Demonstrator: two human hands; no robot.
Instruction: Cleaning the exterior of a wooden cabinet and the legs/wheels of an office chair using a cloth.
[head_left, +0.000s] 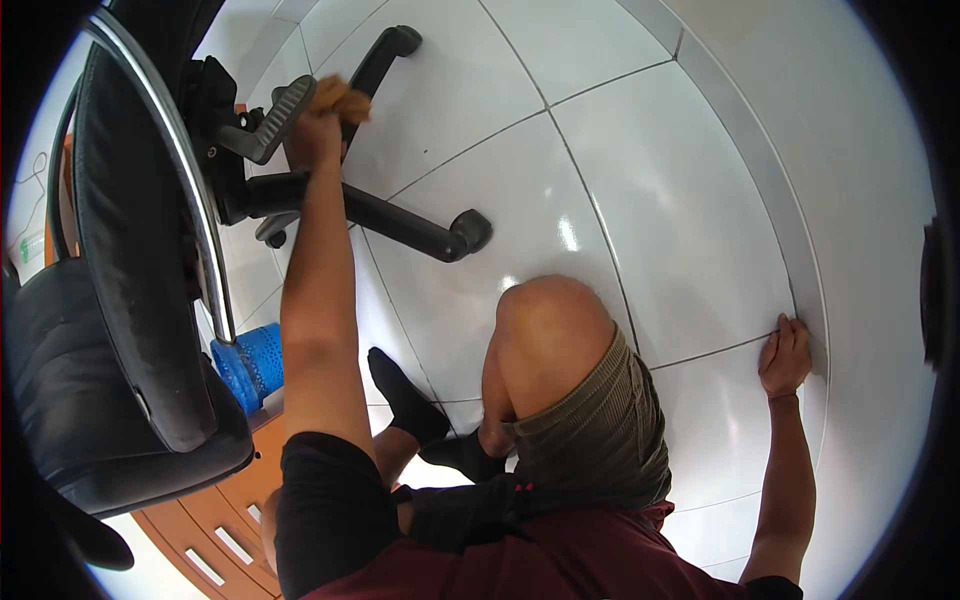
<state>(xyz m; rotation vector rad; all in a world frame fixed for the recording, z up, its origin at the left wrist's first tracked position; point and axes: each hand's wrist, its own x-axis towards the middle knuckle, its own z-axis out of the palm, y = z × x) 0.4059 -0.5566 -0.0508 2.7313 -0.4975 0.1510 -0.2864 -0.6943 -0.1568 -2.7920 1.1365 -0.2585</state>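
Observation:
My left arm reaches up along the black office chair [150, 300] to its star-shaped base. There my left hand [318, 140] is closed on an orange-brown cloth [342, 100], held against a black base leg [375, 75]. A ribbed grey lever or paddle [285, 118] under the seat partly covers the hand. Another base leg [400, 225], ending in a caster, points right below it. Far to the right, my right hand [785, 358] rests on the white floor beside the wall's skirting, holding nothing, its fingers somewhat apart.
The chair's curved chrome armrest [180, 150] runs close to my left arm. A blue perforated basket [250, 368] and brown drawers [235, 510] with white handles stand at lower left. My bent knee [555, 335] is in the middle. White skirting [745, 150] curves along the right wall.

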